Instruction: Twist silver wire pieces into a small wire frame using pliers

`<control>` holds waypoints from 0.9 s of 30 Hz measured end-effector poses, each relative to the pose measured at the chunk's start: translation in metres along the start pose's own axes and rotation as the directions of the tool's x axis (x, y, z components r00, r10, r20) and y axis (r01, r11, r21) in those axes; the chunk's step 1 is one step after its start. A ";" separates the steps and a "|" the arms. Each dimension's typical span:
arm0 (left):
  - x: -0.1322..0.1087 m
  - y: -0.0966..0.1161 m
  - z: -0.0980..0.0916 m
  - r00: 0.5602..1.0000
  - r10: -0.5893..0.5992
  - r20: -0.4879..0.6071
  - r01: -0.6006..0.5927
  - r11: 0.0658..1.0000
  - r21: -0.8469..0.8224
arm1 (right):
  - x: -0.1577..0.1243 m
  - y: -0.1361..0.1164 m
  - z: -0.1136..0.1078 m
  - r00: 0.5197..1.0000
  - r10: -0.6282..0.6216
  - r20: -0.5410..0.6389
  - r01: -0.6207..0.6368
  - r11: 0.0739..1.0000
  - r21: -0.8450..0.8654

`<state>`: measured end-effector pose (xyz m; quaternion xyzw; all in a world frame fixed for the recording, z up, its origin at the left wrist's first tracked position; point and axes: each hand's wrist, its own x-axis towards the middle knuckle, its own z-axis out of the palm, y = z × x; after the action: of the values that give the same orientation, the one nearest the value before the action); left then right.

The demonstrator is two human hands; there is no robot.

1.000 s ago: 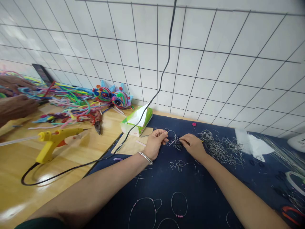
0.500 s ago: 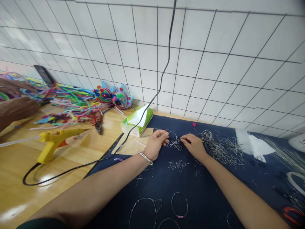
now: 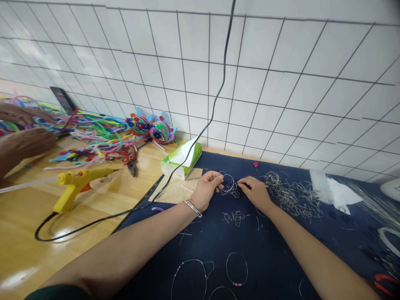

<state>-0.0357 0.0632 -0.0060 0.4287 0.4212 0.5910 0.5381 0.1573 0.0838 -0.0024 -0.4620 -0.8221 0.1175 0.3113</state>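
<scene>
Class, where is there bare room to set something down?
Free: dark blue cloth between the small pink-beaded wire ring and right forearm; glossy wooden tabletop below the black glue-gun cord. Crowded: the tangled silver wire heap and multicoloured fuzzy stems.

Thin wire loop (image 3: 230,189), silvery, seemingly tangled

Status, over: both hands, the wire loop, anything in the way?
Left hand pinching wire loop. Right hand at loop's right side, grip unclear. Black cord passes in front of tissue box, left of the loop.
</scene>
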 end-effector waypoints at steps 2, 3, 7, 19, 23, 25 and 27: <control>0.000 -0.001 0.000 1.000 0.006 0.002 -0.006 1.000 0.007 | 0.000 0.000 0.000 1.000 -0.002 0.003 0.002 1.000 0.003; 0.000 -0.001 0.000 1.000 0.011 0.003 -0.011 1.000 0.012 | 0.000 0.000 0.000 1.000 -0.004 0.005 0.004 1.000 0.004; 0.001 -0.003 -0.001 1.000 0.015 0.007 -0.015 0.999 0.030 | 0.000 0.001 0.001 1.000 0.000 0.017 0.000 1.000 0.001; 0.000 -0.005 -0.001 0.999 0.022 0.029 -0.023 0.998 0.056 | 0.000 0.006 0.006 0.995 -0.091 0.041 0.093 0.994 -0.051; 0.000 -0.005 -0.002 0.999 0.026 0.041 -0.028 0.998 0.059 | -0.001 0.007 0.010 0.987 -0.149 0.067 0.158 0.975 -0.157; 0.000 -0.006 -0.001 0.999 0.025 0.038 -0.028 0.998 0.061 | -0.001 0.006 0.009 0.988 -0.145 0.056 0.153 0.974 -0.168; 0.001 -0.006 -0.002 0.999 0.023 0.034 -0.025 0.998 0.059 | -0.001 0.005 0.006 0.989 -0.142 0.039 0.146 0.979 -0.142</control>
<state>-0.0355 0.0643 -0.0126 0.4592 0.4245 0.5775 0.5248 0.1575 0.0859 -0.0095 -0.4209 -0.8641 0.0417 0.2729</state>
